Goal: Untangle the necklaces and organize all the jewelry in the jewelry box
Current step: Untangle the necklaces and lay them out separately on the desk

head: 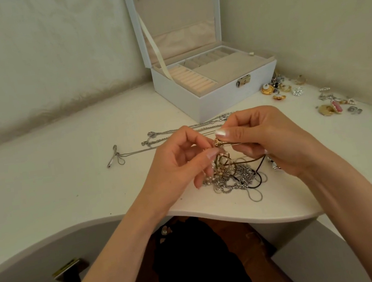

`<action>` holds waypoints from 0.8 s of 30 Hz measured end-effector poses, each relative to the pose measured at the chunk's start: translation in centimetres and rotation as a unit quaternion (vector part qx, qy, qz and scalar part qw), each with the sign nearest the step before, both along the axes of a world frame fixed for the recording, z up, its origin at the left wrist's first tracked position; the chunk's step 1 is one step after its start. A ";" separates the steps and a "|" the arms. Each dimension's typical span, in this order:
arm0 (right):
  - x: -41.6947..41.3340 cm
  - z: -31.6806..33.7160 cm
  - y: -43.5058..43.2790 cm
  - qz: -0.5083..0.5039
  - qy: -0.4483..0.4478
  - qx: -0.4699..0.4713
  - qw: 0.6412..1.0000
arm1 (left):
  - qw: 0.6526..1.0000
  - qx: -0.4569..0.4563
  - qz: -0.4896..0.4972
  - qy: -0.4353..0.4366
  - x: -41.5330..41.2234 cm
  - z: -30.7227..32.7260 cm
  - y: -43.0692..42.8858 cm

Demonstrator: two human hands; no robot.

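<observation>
A tangle of silver chains, pearls and a dark cord [234, 177] lies near the table's front edge. My left hand [178, 163] pinches part of the tangle from the left. My right hand [265, 140] pinches a gold pendant on an olive cord [222, 144] lifted just above the pile. Several silver necklaces [179, 130] lie stretched out behind my hands, one with a bar pendant [112, 157]. The white jewelry box [210, 83] stands open at the back, its beige compartments holding nothing visible.
Loose gold and silver earrings and brooches [280, 89] lie right of the box, more pieces [334, 106] farther right. The white table [67, 180] has a curved front edge. Walls close in at left, back and right.
</observation>
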State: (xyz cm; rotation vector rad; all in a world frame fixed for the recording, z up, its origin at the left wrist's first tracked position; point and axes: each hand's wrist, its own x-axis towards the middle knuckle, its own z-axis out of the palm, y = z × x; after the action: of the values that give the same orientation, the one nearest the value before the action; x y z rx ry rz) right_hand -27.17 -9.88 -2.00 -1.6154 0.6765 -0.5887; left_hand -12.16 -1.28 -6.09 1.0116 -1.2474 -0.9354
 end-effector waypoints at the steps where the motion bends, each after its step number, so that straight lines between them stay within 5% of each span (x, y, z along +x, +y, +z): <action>1: 0.0 0.0 0.0 -0.002 0.000 -0.002 1.000 | 1.000 -0.001 -0.004 0.000 0.0 0.0 0.0; 24: -0.3 0.3 0.2 -0.051 -0.023 -0.013 0.998 | 1.000 0.004 -0.013 -0.016 0.0 -0.1 0.0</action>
State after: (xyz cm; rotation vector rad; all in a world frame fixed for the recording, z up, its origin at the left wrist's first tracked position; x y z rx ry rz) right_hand -27.43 -9.66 -1.74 -1.5932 0.7228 -0.7101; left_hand -12.15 -1.30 -6.23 1.0236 -1.2871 -0.9478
